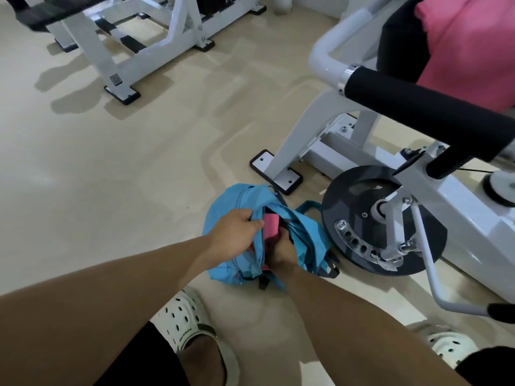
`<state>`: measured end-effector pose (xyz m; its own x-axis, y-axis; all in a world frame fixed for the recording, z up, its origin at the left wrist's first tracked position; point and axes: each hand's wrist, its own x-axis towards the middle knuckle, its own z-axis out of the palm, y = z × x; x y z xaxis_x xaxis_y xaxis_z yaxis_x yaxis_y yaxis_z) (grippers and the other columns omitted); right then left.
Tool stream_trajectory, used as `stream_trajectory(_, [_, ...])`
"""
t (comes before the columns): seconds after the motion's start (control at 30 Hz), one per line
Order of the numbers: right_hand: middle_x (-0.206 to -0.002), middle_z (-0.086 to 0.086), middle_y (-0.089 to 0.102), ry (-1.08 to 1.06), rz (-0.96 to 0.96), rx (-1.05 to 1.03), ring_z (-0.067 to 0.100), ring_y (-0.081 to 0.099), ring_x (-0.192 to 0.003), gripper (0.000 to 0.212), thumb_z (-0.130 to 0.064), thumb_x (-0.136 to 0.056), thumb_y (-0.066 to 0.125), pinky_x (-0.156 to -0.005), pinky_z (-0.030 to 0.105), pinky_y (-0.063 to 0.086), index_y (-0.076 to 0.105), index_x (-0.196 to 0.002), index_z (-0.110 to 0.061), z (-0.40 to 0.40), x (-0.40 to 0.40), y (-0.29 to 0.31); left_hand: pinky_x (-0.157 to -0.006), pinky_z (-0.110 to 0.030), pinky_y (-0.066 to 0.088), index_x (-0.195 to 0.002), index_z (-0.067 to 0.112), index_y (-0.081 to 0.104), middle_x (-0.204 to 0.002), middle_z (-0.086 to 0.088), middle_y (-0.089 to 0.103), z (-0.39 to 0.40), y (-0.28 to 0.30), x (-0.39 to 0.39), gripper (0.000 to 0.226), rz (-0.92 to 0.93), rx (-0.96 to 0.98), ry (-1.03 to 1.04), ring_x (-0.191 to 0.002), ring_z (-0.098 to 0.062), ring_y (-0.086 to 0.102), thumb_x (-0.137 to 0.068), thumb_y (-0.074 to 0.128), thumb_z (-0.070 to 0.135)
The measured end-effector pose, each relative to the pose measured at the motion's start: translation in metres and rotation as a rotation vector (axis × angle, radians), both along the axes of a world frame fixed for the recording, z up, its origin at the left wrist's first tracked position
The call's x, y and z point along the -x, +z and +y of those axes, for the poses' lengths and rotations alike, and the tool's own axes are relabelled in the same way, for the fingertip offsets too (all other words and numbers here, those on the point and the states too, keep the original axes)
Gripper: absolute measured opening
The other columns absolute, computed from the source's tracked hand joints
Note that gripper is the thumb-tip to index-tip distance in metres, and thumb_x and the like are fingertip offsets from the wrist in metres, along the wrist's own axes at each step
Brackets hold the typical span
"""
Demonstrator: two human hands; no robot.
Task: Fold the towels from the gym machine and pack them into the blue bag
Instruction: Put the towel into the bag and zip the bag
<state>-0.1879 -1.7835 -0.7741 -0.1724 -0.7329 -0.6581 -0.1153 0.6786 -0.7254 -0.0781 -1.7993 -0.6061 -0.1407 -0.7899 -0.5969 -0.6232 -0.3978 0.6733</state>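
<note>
The blue bag (223,201) sat on the beige floor (111,176). Left hand (232,238) gripped its opening, right hand (281,253) held the folded pink towel (271,224) half-buried inside. Another pink towel (471,45) on the machine (320,129) was cut off.

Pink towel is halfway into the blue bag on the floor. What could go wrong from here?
1. The soft blue fabric bag stays open only because the left hand grips its rim; if that slips, the mouth may collapse.
2. The folded pink towel, pushed in by the right hand, could bunch and unfold.
3. The bag lies against the dark round weight plate, so its strap might snag when lifted.
</note>
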Motion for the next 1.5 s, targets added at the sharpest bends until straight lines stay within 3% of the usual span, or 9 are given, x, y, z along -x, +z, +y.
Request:
stream_trajectory(0.17, [-0.119,0.016,0.065,0.097,0.296,-0.059,0.036,0.061,-0.114,0.037,-0.034,-0.103,0.048,-0.093,0.038,0.046,0.058,-0.123,-0.006,0.006,0.017,-0.004,-0.09,-0.05,0.058,-0.096,-0.003,0.062,-0.095,-0.021,0.073,0.0,-0.002,-0.01,0.035,-0.046,-0.071,-0.057,-0.089,-0.033,0.073,-0.097,0.062,0.032])
stream_trajectory(0.4, [-0.128,0.005,0.057,-0.217,0.578,-0.035,0.032,0.061,-0.11,0.03,-0.036,-0.1,0.053,-0.088,0.042,0.048,0.048,-0.125,-0.02,0.038,0.056,-0.014,-0.079,-0.036,0.052,-0.071,0.015,0.044,-0.066,-0.001,0.068,0.001,-0.008,-0.009,0.035,-0.097,-0.084,-0.113,-0.063,-0.012,0.066,-0.098,0.062,0.029])
stream_trajectory(0.53, [-0.145,0.015,0.046,-0.214,0.493,-0.325,0.035,0.048,-0.13,0.064,-0.039,-0.094,0.064,-0.104,0.044,0.042,0.04,-0.144,-0.007,0.04,0.079,-0.03,-0.079,-0.037,0.051,-0.079,0.011,0.049,-0.076,-0.011,0.071,0.001,-0.006,-0.01,0.029,-0.101,-0.087,-0.12,-0.074,-0.019,0.067,-0.097,0.062,0.029])
stream_trajectory(0.6, [-0.144,0.017,0.051,-0.12,0.36,-0.376,0.034,0.05,-0.131,0.054,-0.032,-0.098,0.057,-0.105,0.04,0.042,0.047,-0.144,-0.004,0.036,0.091,-0.034,-0.084,-0.045,0.054,-0.083,0.012,0.052,-0.085,-0.019,0.071,-0.001,-0.006,-0.014,0.024,-0.101,-0.091,-0.121,-0.08,-0.024,0.064,-0.097,0.062,0.03])
stream_trajectory(0.83, [-0.094,0.012,0.066,-0.096,0.665,-0.005,0.031,0.06,-0.081,0.024,-0.039,-0.104,0.04,-0.079,0.036,0.048,0.052,-0.101,-0.018,0.047,0.081,0.008,-0.086,-0.043,0.054,-0.082,0.009,0.055,-0.086,-0.017,0.073,-0.007,-0.002,-0.021,0.021,-0.094,-0.085,-0.092,-0.077,-0.022,0.069,-0.096,0.06,0.024])
stream_trajectory(1.0, [-0.084,0.017,0.067,-0.137,0.759,0.312,0.039,0.064,-0.08,0.024,-0.038,-0.105,0.039,-0.075,0.043,0.049,0.045,-0.098,-0.017,0.039,0.072,0.056,-0.067,-0.03,0.048,-0.07,0.012,0.046,-0.073,-0.007,0.066,-0.005,0.012,-0.005,0.031,-0.143,-0.047,-0.151,-0.072,-0.02,0.065,-0.097,0.058,0.022])
stream_trajectory(1.13, [-0.073,0.007,0.055,-0.257,0.776,0.153,0.031,0.053,-0.072,0.024,-0.04,-0.104,0.038,-0.069,0.037,0.041,0.042,-0.095,-0.018,0.039,0.107,0.069,-0.076,-0.037,0.05,-0.076,0.011,0.05,-0.098,-0.023,0.072,-0.004,0.018,0.01,0.025,-0.141,-0.05,-0.178,-0.085,-0.029,0.066,-0.096,0.059,0.022])
stream_trajectory(1.27, [-0.097,0.016,0.071,-0.299,0.423,-0.164,0.036,0.068,-0.086,0.037,-0.043,-0.09,0.053,-0.08,0.045,0.058,0.06,-0.102,-0.009,0.046,0.152,0.04,-0.076,-0.031,0.04,-0.11,0.014,0.058,-0.099,-0.006,0.059,0.002,0.028,0.024,0.021,-0.151,-0.115,-0.324,-0.089,-0.02,0.053,-0.095,0.064,0.027])
stream_trajectory(1.5, [-0.105,0.002,0.063,-0.061,0.51,-0.038,0.029,0.063,-0.098,0.026,-0.036,-0.091,0.058,-0.087,0.036,0.05,0.058,-0.111,-0.02,0.042,0.129,0.108,-0.081,-0.024,0.04,-0.131,0.017,0.054,-0.117,0.003,0.05,0.013,0.053,0.042,0.033,-0.174,0.009,-0.377,-0.099,-0.014,0.051,-0.1,0.06,0.025])
